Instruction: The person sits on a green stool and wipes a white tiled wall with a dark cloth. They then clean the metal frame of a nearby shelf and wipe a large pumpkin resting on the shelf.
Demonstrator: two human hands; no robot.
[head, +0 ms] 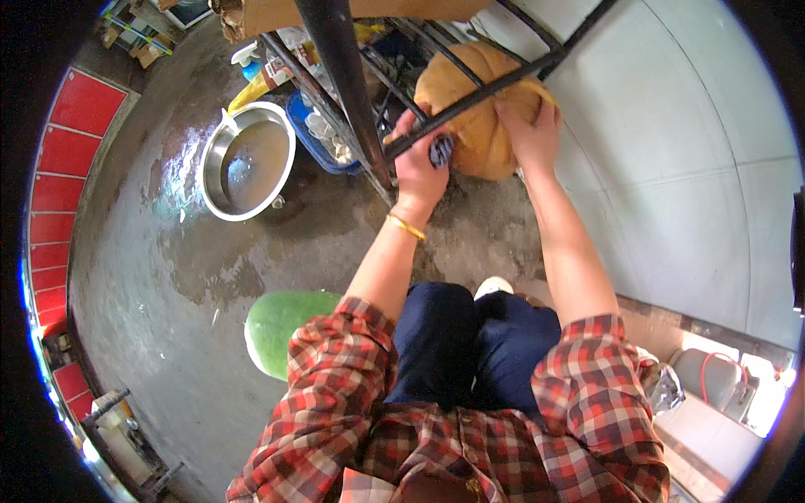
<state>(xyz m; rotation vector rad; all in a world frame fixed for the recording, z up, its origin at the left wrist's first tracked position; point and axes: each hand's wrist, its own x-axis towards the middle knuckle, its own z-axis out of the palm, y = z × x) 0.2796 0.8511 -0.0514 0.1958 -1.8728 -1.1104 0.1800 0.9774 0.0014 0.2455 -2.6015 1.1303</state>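
A big ribbed orange pumpkin (487,141) sits partly behind the bars at the lower end of a black metal rack (471,107). My right hand (533,133) presses on the pumpkin's near right side, fingers spread over its ribs. At the rack's corner, my left hand (422,165) reaches in by the pumpkin's left side, and a bar crosses in front of its fingers. A small dark patterned bundle (441,151), perhaps cloth, is tucked in that hand. Whether its hidden fingertips touch the pumpkin, I cannot tell. A green winter melon (289,330) lies on the floor beside my left sleeve.
A steel basin (248,163) of cloudy water stands on the wet concrete floor (163,352). Beside it are a blue basket (324,148) and a spray bottle (248,60). A pale panelled wall (679,182) rises at right. Cardboard (371,7) tops the rack; red panels (63,182) line the left.
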